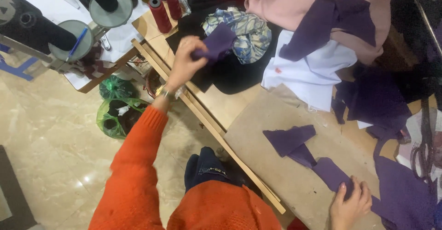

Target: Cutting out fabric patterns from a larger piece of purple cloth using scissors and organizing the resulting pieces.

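Left hand (184,64) is pinching purple fabric scrap (217,43), grip clamped | right hand (351,204) is pressing purple fabric strip (329,172) flat on worktop (276,124), grip apart

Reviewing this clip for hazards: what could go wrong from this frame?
1. The left hand lifts a purple scrap close to the red thread spools at the table edge; a swing might topple them.
2. The right hand pins only one end of a purple strip; it may slide.
3. Cut purple pieces lie loose nearby and could get dragged along.
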